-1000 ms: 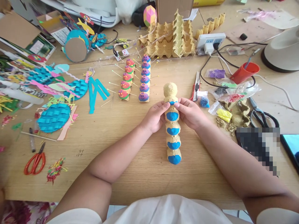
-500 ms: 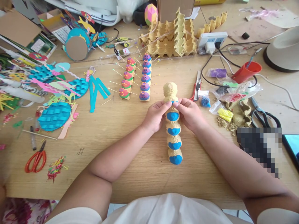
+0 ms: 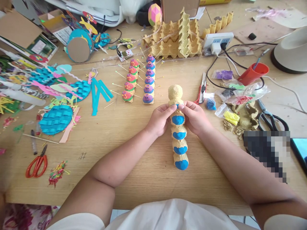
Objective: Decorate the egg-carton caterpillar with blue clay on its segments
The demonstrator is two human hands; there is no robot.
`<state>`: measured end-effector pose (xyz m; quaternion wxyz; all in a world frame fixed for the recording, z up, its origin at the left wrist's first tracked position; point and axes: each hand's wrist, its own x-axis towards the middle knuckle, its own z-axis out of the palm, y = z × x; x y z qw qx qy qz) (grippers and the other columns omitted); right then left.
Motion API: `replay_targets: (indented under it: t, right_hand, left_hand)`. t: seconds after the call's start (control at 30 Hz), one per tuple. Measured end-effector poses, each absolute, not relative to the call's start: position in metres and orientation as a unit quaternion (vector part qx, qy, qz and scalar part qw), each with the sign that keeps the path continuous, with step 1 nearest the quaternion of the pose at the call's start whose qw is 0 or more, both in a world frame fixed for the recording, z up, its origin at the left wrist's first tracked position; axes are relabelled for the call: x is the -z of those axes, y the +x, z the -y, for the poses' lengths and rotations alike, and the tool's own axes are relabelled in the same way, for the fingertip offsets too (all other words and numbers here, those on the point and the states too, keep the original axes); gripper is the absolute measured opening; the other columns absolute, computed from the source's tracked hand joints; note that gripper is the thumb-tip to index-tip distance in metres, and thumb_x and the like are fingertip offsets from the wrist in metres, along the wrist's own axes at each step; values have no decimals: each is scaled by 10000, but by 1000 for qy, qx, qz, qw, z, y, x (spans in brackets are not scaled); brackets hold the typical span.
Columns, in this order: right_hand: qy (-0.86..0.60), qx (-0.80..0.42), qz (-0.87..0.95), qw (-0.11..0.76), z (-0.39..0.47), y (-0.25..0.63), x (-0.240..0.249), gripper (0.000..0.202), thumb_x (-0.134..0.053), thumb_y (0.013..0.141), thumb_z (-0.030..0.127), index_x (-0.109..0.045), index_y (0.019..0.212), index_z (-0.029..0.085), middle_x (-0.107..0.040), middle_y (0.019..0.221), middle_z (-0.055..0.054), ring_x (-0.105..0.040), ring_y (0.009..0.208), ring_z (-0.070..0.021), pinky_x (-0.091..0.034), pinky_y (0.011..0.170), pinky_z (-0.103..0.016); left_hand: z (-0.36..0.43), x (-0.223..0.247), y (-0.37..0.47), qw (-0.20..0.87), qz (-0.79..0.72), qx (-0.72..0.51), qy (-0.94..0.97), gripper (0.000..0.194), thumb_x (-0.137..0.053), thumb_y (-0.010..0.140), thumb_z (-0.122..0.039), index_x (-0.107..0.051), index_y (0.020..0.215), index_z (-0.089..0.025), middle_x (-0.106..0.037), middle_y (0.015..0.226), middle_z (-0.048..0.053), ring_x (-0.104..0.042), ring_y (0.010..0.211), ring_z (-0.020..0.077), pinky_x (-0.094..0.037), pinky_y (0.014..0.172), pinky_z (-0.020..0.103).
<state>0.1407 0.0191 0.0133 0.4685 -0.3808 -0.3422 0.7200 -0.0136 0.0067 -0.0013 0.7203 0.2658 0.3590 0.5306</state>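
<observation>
An egg-carton strip (image 3: 179, 128) with several bumps lies lengthwise before me, its far bump bare and the nearer ones carrying blue clay patches. My left hand (image 3: 160, 118) grips its left side near the far end, thumb on a blue patch. On the right side, my right hand (image 3: 194, 117) holds the same strip, and the two thumb tips nearly meet over that patch, hiding most of it. Beyond them stand a red and green decorated strip (image 3: 130, 78) and a purple and blue one (image 3: 150, 80), both with pins sticking out.
Egg trays (image 3: 168, 48) sit at the back beside a power strip (image 3: 218, 40). To the right are a cutter (image 3: 203, 86), clay packets (image 3: 231, 117), a red cup (image 3: 253, 74) and black-handled scissors (image 3: 272, 119). Orange scissors (image 3: 37, 164) and blue woven paper (image 3: 56, 119) lie left.
The near end of the held strip has shifted slightly to the right. Both hands keep their hold in almost the same place.
</observation>
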Motion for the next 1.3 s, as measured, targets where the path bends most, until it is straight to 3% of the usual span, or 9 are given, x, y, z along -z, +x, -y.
replay_targets:
  t: [0.23, 0.33, 0.57, 0.77, 0.97, 1.17, 1.3]
  right_hand:
    - [-362, -732, 360, 451, -19, 143, -13, 643, -1112, 639, 668, -669, 829, 243, -645, 743, 38, -556, 673, -144, -504, 641, -302]
    - [-381, -716, 369, 453, -19, 144, -13, 674, -1139, 598, 638, -663, 855, 236, -646, 767, 42, -545, 677, -128, -483, 623, -282]
    - [-394, -703, 386, 450, -19, 144, -13, 711, -1123, 610, 668, -597, 841, 249, -587, 736, 61, -468, 629, -107, -443, 571, -271]
    - [-411, -677, 388, 472, -17, 142, -14, 736, -1117, 608, 670, -539, 778, 247, -569, 730, 51, -447, 651, -109, -390, 573, -261]
    - [-403, -675, 394, 477, -15, 142, -15, 719, -1100, 654, 650, -512, 782, 257, -556, 735, 56, -417, 654, -116, -384, 591, -274]
    - [-374, -711, 383, 455, -20, 145, -12, 730, -1128, 598, 671, -570, 811, 250, -591, 753, 57, -473, 652, -117, -429, 602, -279]
    - [-357, -725, 375, 454, -20, 147, -12, 700, -1110, 625, 702, -612, 811, 247, -618, 762, 43, -536, 691, -139, -475, 636, -290]
  left_hand:
    - [-8, 3, -13, 722, -363, -533, 252, 466, -1110, 728, -489, -774, 824, -180, -783, 741, -18, -691, 627, 106, -544, 630, 237]
    - [-8, 3, -14, 729, -348, -529, 261, 518, -1121, 688, -548, -781, 837, -186, -793, 766, -10, -701, 652, 116, -545, 627, 240]
    - [-8, 5, -14, 730, -363, -522, 250, 438, -1070, 791, -527, -791, 859, -195, -838, 866, 10, -746, 727, 140, -582, 673, 260]
    - [-8, 3, -14, 738, -341, -520, 263, 575, -1138, 619, -603, -805, 833, -185, -824, 802, 5, -737, 700, 131, -572, 643, 235]
    - [-8, 2, -14, 743, -358, -503, 259, 469, -1093, 754, -533, -792, 849, -185, -807, 785, 0, -735, 698, 134, -570, 661, 243]
    - [-9, 2, -15, 742, -351, -518, 242, 418, -1078, 793, -487, -789, 850, -190, -796, 782, -9, -738, 692, 136, -578, 669, 251]
    - [-10, 6, -16, 738, -337, -521, 265, 476, -1061, 784, -578, -797, 878, -194, -813, 810, 15, -744, 697, 158, -582, 655, 275]
